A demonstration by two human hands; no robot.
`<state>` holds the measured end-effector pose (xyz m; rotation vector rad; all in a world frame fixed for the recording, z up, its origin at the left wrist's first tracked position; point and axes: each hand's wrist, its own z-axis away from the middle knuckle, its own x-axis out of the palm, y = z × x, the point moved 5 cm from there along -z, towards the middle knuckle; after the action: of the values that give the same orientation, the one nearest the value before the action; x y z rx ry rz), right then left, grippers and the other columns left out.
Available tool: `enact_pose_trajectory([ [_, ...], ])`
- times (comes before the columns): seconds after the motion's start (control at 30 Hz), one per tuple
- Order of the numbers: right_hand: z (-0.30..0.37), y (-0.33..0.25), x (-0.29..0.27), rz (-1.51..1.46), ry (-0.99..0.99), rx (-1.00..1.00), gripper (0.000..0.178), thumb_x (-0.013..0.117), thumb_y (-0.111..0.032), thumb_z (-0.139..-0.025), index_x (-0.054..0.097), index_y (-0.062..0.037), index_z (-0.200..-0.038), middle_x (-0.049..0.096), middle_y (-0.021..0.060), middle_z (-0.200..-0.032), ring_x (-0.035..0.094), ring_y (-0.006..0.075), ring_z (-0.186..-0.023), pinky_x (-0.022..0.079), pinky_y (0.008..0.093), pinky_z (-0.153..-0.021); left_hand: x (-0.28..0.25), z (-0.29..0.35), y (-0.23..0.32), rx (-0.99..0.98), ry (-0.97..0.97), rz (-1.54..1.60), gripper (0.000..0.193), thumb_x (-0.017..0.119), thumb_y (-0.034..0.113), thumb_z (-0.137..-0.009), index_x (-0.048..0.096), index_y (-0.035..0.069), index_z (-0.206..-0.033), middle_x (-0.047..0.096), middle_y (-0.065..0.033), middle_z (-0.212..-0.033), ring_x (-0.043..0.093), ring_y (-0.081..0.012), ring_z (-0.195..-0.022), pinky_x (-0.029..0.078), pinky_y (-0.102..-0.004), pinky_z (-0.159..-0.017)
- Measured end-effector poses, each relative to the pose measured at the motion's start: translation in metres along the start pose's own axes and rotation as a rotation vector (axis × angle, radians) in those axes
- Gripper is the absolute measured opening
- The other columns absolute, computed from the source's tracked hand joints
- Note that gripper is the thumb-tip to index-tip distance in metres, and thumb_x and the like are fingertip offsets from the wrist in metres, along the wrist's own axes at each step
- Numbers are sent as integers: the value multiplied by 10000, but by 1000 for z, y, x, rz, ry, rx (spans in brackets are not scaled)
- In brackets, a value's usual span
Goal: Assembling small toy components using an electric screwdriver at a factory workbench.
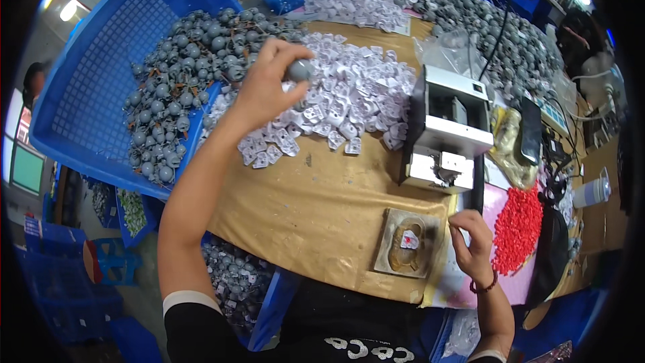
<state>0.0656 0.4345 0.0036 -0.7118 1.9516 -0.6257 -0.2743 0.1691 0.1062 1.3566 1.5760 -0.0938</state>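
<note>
My left hand (265, 87) is raised over the pile of white plastic pieces (356, 87). Between its thumb and fingers it grips a grey ball-shaped part (300, 70). Beside it, a heap of similar grey round parts (168, 101) spills from a tilted blue basket. My right hand (474, 245) hovers at the right of a square block (386, 255) with a hollow in its top. Its thumb and forefinger are pinched together; anything between them is too small to make out. A white piece with a red bit (408, 239) lies in the hollow.
A white and black bench machine (450, 128) stands behind the block. Red small parts (517, 228) lie on a pink sheet to the right. The blue basket (87, 87) fills the left side. More grey parts (497, 40) cover the far right, near a phone (531, 131) and cables.
</note>
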Motion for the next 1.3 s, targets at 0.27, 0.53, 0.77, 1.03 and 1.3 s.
enact_pose_trajectory([
  [0.27,-67,-65,5,-189,-34,-147,602,814,-65,-847,560,-12,-1390,666,195,-1241,666,311,-1123,529,390,-974,62,71,156,279,-127,305,453,833,42,-779,615,48,-1176,606,-124,-1129,626,-277,-1016,518,-365,-870],
  [0.53,24,-4,40,-797,-396,731,237,690,-55,-988,684,-1,-1219,727,52,-917,675,88,-753,529,255,-619,147,186,142,-340,-307,641,478,856,99,-801,575,40,-1183,569,-110,-1111,622,-225,-970,525,-319,-821],
  [0.77,21,-15,46,74,-274,-71,233,767,-35,-797,722,-48,-1026,675,84,-887,676,282,-776,556,369,-639,182,229,145,-337,-208,419,487,872,86,-788,570,36,-1167,547,-97,-1089,622,-178,-874,543,-296,-710],
  [1.03,19,-18,63,388,-347,-260,298,678,-122,-782,688,-42,-1069,623,73,-969,639,227,-840,549,342,-626,185,222,144,-320,-188,305,481,860,115,-789,570,33,-1165,554,-137,-1081,631,-275,-878,547,-369,-729],
  [1.3,27,-27,67,498,-495,-267,377,660,-115,-771,673,27,-1119,600,113,-1086,622,233,-917,540,335,-702,185,213,147,-231,-180,211,445,786,58,-781,601,54,-1186,561,-159,-1178,588,-367,-1075,512,-436,-900],
])
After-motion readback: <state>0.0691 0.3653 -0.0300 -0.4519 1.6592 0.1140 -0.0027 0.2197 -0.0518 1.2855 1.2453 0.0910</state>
